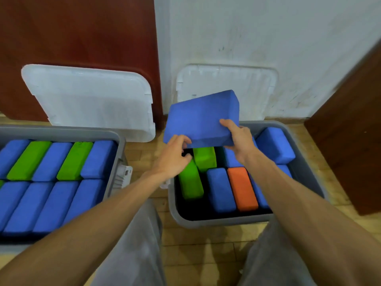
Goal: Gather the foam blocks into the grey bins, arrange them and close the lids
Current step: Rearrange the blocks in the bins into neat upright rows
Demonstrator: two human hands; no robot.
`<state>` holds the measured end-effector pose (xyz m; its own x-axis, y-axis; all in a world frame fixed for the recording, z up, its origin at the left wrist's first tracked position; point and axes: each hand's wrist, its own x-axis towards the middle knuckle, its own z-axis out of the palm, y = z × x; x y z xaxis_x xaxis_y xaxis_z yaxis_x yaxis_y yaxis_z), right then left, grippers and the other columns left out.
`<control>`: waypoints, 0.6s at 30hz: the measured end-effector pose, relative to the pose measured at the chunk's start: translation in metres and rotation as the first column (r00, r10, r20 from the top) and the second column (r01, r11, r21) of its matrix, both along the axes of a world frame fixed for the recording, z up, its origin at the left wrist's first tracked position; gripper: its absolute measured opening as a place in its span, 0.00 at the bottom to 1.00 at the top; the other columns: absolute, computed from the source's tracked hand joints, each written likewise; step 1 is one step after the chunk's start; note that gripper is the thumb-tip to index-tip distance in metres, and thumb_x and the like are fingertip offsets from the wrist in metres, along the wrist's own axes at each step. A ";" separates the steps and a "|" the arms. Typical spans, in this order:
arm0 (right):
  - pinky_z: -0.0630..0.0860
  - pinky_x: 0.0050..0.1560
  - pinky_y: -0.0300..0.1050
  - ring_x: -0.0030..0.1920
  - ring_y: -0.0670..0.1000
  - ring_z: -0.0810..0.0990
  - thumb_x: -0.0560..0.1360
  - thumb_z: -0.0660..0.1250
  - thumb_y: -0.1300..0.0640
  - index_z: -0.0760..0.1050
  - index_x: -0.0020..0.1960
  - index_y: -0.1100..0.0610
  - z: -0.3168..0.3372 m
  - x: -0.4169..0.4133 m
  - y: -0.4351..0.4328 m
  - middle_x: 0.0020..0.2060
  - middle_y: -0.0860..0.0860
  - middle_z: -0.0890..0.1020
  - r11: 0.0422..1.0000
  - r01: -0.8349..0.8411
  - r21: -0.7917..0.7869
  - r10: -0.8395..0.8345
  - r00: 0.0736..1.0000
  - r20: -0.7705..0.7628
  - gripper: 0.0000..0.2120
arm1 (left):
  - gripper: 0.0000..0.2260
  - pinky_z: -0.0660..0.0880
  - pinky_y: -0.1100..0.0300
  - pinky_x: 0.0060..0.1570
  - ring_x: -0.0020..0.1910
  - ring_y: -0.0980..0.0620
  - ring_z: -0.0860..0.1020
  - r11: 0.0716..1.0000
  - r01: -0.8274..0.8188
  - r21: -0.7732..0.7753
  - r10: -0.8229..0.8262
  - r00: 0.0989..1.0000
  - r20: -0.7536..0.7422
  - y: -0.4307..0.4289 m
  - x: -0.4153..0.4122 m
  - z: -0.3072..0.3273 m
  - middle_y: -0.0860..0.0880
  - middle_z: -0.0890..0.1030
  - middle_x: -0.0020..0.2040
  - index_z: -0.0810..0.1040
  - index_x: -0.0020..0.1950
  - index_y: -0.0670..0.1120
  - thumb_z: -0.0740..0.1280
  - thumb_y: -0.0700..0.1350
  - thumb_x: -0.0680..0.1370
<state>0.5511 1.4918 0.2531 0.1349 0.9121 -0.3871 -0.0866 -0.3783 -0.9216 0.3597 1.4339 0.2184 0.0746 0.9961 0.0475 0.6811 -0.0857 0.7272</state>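
A wooden parquet floor (206,254) fills the lower frame. Two bins stand on it with bare boards between them: the left grey bin (61,131) at lower left and the right grey bin (216,222) right of centre. Behind them the left white lid (88,100) stands on edge, leaning back. The right white lid (253,89) has its foot hidden. A brown cabinet (350,141) meets the floor at far right.

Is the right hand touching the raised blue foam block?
Touching. Head view shows the right hand gripping the raised blue foam block, thumb on top.
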 end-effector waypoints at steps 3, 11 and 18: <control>0.79 0.35 0.42 0.49 0.49 0.83 0.51 0.77 0.39 0.71 0.63 0.61 0.002 0.031 -0.004 0.54 0.53 0.82 0.994 0.097 0.053 -0.102 0.991 0.092 0.47 | 0.14 0.69 0.59 0.51 0.55 0.46 0.77 0.981 0.078 -0.180 -0.105 0.983 -0.149 0.001 0.006 -0.018 0.47 0.74 0.55 0.75 0.61 0.44 0.68 0.39 0.75; 0.79 0.53 0.49 0.53 0.51 0.79 0.65 0.77 0.48 0.62 0.61 0.57 0.021 0.040 0.003 0.56 0.52 0.77 0.975 0.073 0.212 -0.143 0.929 0.341 0.34 | 0.34 0.64 0.51 0.68 0.70 0.38 0.65 0.881 0.098 -0.463 -0.261 0.916 -0.303 0.008 0.038 -0.061 0.39 0.58 0.73 0.58 0.75 0.38 0.69 0.51 0.76; 0.76 0.49 0.38 0.56 0.48 0.78 0.67 0.76 0.46 0.60 0.69 0.56 0.011 0.024 0.003 0.59 0.48 0.76 0.958 -0.090 0.271 -0.033 0.909 0.416 0.39 | 0.38 0.67 0.50 0.65 0.68 0.33 0.67 0.845 -0.157 -0.511 0.002 0.957 -0.289 0.017 0.056 -0.087 0.37 0.49 0.75 0.53 0.76 0.47 0.70 0.57 0.74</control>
